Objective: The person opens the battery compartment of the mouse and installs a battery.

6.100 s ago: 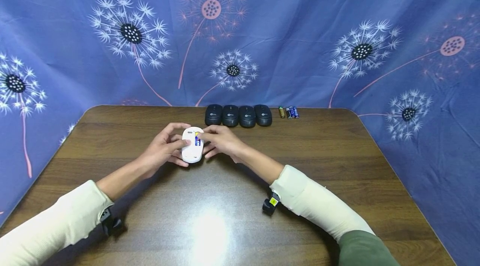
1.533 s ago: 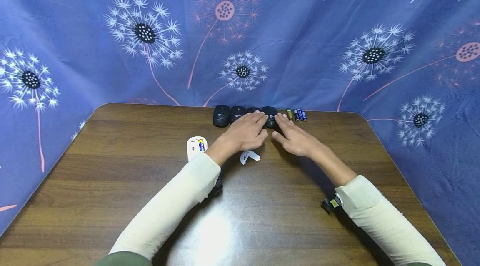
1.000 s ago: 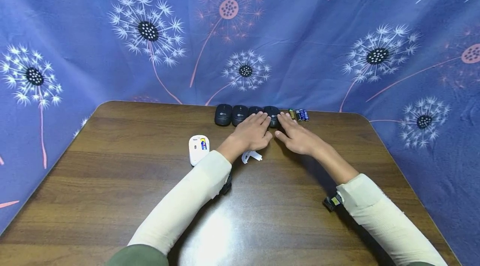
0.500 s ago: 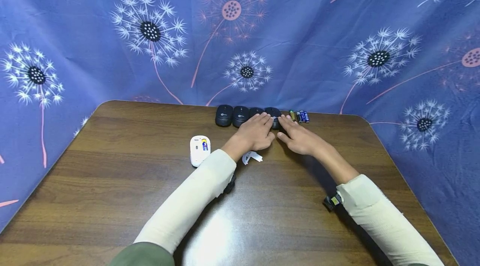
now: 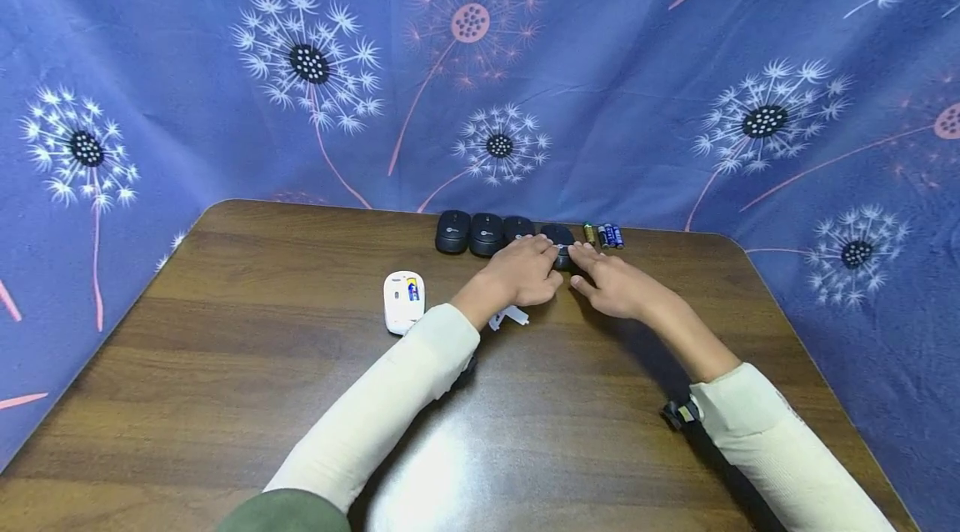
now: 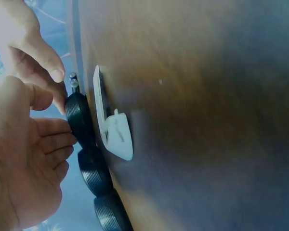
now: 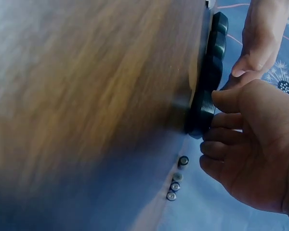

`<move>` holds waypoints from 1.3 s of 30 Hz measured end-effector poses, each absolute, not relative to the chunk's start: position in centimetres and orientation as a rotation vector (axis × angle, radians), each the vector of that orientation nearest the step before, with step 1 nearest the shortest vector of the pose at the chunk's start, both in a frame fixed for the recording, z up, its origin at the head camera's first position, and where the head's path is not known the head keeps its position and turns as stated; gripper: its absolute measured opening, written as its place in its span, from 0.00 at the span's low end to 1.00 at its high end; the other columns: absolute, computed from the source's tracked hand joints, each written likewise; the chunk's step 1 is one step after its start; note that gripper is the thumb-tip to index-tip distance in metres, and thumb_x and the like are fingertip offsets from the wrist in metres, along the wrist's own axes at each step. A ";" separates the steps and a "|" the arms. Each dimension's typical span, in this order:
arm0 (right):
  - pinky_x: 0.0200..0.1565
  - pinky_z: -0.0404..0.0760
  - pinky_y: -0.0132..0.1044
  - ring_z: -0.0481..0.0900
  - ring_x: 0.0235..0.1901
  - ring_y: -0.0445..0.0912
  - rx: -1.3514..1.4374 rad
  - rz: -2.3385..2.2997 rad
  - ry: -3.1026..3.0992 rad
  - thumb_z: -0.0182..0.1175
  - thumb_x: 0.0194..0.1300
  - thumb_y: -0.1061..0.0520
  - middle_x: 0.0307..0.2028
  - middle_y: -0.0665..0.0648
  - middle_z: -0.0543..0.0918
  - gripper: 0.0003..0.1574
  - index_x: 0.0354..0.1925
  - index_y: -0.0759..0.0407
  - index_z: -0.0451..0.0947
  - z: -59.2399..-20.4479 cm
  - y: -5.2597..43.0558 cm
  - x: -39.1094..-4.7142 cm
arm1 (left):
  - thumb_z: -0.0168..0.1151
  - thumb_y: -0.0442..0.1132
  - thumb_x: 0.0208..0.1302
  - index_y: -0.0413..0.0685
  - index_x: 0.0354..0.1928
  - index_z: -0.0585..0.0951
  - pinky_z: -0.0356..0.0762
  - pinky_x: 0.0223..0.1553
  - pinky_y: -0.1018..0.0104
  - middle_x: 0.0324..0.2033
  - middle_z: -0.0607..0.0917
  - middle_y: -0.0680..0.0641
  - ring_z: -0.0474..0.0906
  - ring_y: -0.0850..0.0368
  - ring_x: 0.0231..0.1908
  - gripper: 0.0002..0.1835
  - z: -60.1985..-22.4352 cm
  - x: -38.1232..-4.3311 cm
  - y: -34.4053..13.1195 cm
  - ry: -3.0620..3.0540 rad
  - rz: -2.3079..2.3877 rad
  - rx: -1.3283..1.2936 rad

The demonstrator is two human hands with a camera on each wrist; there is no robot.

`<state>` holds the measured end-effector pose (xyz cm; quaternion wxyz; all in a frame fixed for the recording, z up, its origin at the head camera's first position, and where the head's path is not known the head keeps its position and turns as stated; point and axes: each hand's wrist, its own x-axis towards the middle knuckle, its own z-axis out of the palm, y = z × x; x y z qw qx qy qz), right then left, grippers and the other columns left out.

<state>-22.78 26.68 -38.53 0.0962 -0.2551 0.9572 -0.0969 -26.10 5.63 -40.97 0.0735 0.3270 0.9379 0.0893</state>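
Observation:
In the head view, a black computer mouse (image 5: pixel 556 235) at the right end of a row sits between both hands. My left hand (image 5: pixel 522 271) reaches it from the left, its bent fingers over the body. The right hand (image 5: pixel 618 285) meets its right side with the fingertips. In the right wrist view the thumb and bent fingers lie at the mouse (image 7: pixel 201 118); in the left wrist view the left fingertips are right at its side. A white mouse (image 5: pixel 397 315) lies underside up with a blue and yellow battery (image 5: pixel 412 289) in it. A white cover (image 5: pixel 514 315) lies partly behind my left wrist.
More black mice (image 5: pixel 453 233) stand side by side along the table's back edge. Several loose batteries (image 5: pixel 604 236) lie just right of the hands. Behind the wooden table (image 5: pixel 225 332) hangs a blue flowered cloth (image 5: pixel 585 57).
Earlier both hands held the white mouse; it now lies on the table, its cover apart. Since half a second ago the rightmost black mouse has shifted slightly nearer, and the left fingers have bent.

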 end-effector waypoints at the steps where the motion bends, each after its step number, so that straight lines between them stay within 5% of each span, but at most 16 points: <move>1: 0.88 0.62 0.71 0.59 0.85 0.75 -0.763 -0.282 2.838 0.51 0.91 0.54 0.84 0.80 0.60 0.39 0.84 0.77 0.58 -38.5 26.7 -22.6 | 0.40 0.53 0.88 0.43 0.88 0.65 0.47 0.96 0.59 0.89 0.64 0.46 0.53 0.51 0.91 0.36 -40.4 -25.5 5.6 2.822 0.237 0.983; 7: 0.86 0.64 0.72 0.61 0.85 0.73 -0.755 -0.293 2.826 0.53 0.90 0.54 0.84 0.79 0.62 0.39 0.84 0.75 0.60 -38.3 27.4 -21.7 | 0.38 0.56 0.87 0.44 0.87 0.67 0.49 0.95 0.62 0.88 0.67 0.46 0.57 0.52 0.90 0.37 -42.1 -25.8 6.3 2.840 0.225 1.027; 19: 0.78 0.79 0.68 0.76 0.76 0.72 -0.872 -0.390 2.890 0.62 0.82 0.59 0.75 0.79 0.75 0.35 0.77 0.78 0.72 -38.2 27.8 -19.5 | 0.53 0.49 0.83 0.43 0.79 0.77 0.61 0.92 0.56 0.80 0.78 0.43 0.69 0.49 0.84 0.30 -40.1 -22.2 4.9 2.889 0.183 1.195; 20: 0.76 0.82 0.67 0.80 0.73 0.70 -0.879 -0.391 2.892 0.62 0.82 0.59 0.74 0.78 0.77 0.34 0.77 0.77 0.73 -38.2 27.9 -19.4 | 0.54 0.49 0.83 0.44 0.78 0.78 0.61 0.92 0.56 0.79 0.79 0.43 0.70 0.49 0.84 0.30 -40.1 -22.0 4.9 2.888 0.178 1.201; 23: 0.64 0.91 0.59 0.92 0.39 0.57 -0.870 -0.410 2.872 0.63 0.82 0.59 0.74 0.75 0.78 0.33 0.77 0.74 0.73 -38.0 28.3 -19.1 | 0.55 0.49 0.83 0.44 0.78 0.78 0.62 0.92 0.56 0.79 0.80 0.44 0.71 0.49 0.83 0.29 -40.0 -21.7 4.8 2.883 0.169 1.227; 27: 0.43 0.87 0.47 0.61 0.18 0.40 -0.809 -0.454 2.848 0.63 0.84 0.56 0.73 0.72 0.79 0.33 0.77 0.71 0.74 -37.7 28.8 -19.2 | 0.57 0.47 0.82 0.44 0.77 0.79 0.64 0.91 0.55 0.78 0.81 0.44 0.72 0.49 0.83 0.28 -40.2 -21.8 4.8 2.868 0.209 1.246; 31: 0.39 0.80 0.42 0.61 0.20 0.40 -0.735 -0.549 2.863 0.65 0.85 0.51 0.69 0.70 0.85 0.32 0.77 0.67 0.77 -37.8 29.3 -19.6 | 0.58 0.48 0.81 0.44 0.74 0.82 0.63 0.92 0.53 0.76 0.83 0.44 0.73 0.48 0.82 0.27 -42.5 -24.3 5.3 2.829 0.380 1.242; 32: 0.43 0.83 0.43 0.70 0.23 0.40 -0.732 -0.572 2.876 0.66 0.84 0.51 0.68 0.69 0.87 0.32 0.77 0.65 0.78 -37.9 29.4 -19.8 | 0.58 0.48 0.80 0.44 0.73 0.82 0.64 0.91 0.52 0.74 0.84 0.43 0.74 0.47 0.81 0.27 -43.3 -25.2 5.5 2.812 0.451 1.233; 35: 0.56 0.92 0.57 0.92 0.44 0.53 -0.716 -0.669 2.898 0.69 0.82 0.52 0.65 0.69 0.89 0.33 0.77 0.64 0.78 -38.3 29.9 -20.4 | 0.59 0.53 0.81 0.47 0.74 0.82 0.69 0.88 0.50 0.72 0.85 0.45 0.77 0.47 0.77 0.28 -46.0 -27.9 6.3 2.809 0.601 1.189; 37: 0.65 0.90 0.66 0.89 0.65 0.63 -0.695 -0.710 2.902 0.72 0.80 0.51 0.67 0.70 0.88 0.37 0.79 0.63 0.76 -38.5 30.2 -21.0 | 0.62 0.57 0.81 0.49 0.78 0.79 0.72 0.86 0.49 0.73 0.84 0.46 0.79 0.47 0.76 0.32 -46.6 -28.9 6.7 2.817 0.663 1.129; 39: 0.72 0.85 0.71 0.82 0.73 0.67 -0.659 -0.711 2.891 0.74 0.78 0.49 0.71 0.70 0.85 0.44 0.82 0.62 0.73 -38.7 30.5 -21.5 | 0.66 0.64 0.78 0.50 0.83 0.74 0.75 0.84 0.47 0.75 0.82 0.46 0.79 0.46 0.75 0.41 -46.9 -29.6 7.3 2.841 0.629 1.055</move>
